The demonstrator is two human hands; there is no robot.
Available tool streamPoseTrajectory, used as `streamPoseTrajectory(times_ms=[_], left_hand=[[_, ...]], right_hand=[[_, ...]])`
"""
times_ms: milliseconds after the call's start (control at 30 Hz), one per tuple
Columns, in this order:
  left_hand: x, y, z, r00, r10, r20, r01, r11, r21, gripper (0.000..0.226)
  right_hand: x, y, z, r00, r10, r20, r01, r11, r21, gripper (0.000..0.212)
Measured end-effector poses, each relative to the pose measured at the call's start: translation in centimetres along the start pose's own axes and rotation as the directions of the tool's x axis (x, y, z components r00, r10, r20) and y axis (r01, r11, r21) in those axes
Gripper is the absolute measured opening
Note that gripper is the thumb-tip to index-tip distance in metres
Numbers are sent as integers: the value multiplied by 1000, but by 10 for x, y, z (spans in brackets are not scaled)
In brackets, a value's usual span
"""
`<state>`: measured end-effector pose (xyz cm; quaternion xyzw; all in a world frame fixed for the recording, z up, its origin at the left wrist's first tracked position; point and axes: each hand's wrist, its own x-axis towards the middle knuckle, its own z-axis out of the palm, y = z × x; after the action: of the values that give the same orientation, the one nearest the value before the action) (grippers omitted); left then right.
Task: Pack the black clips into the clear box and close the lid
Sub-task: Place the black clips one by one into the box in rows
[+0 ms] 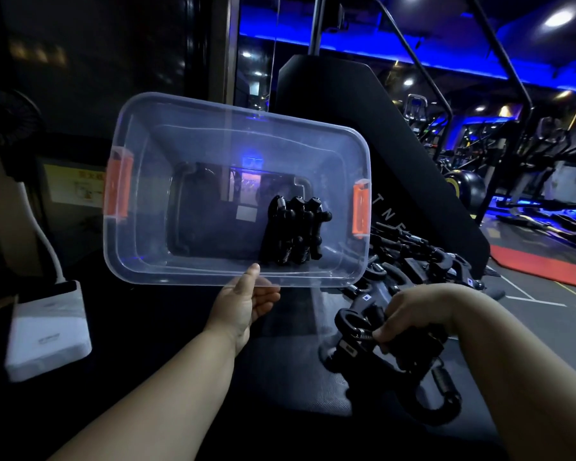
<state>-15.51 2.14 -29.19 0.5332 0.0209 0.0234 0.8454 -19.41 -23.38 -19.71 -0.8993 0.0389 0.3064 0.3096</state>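
Right hand (pixel 413 316) clutches black clips (pixel 354 342); left hand (pixel 243 304) pinches clear box (pixel 147 251), tipped camera-ward, lengthwise sideways.

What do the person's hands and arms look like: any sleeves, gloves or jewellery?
The left hand and right hand are bare: no gloves, rings or watch visible. Left forearm and right forearm are uncovered, with no sleeve in view. Dim light may hide marks.
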Motion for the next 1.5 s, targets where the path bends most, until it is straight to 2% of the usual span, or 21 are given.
streamPoseTrajectory(times_ms=[200, 600, 767, 900, 1000, 1133, 1333, 1500], left_hand=[[-1, 0, 0, 1000, -2, 4, 2, 1000, 6, 33], [-3, 1, 1, 1000, 5, 0, -5, 1000, -1, 34], [-2, 1, 1, 1000, 3, 4, -3, 1000, -4, 33], [-2, 1, 1, 1000, 0, -5, 0, 1000, -3, 33], [-2, 1, 2, 1000, -1, -10, 1, 1000, -1, 33], [-2, 2, 1, 1000, 5, -6, -5, 1000, 4, 34], [0, 1, -1, 1000, -1, 0, 1, 1000, -8, 32], [1, 0, -1, 1000, -1, -16, 0, 999, -34, 29]], right_hand=[[2, 9, 3, 1000, -16, 11, 16, 999, -29, 24], [4, 13, 10, 989, -111, 100, 83, 965, 250, 19], [17, 15, 12, 956, -257, 142, 181, 897, 403, 27], [25, 6, 17, 929, -369, 17, 293, 762, 577, 24], [27, -10, 24, 906, -413, -94, 392, 733, 556, 42], [29, -37, 32, 860, -399, -318, 508, 617, 601, 27], [37, -69, 31, 848, -300, -436, 525, 589, 615, 13], [47, -94, 30, 788, -293, -541, 607, 513, 607, 14]])
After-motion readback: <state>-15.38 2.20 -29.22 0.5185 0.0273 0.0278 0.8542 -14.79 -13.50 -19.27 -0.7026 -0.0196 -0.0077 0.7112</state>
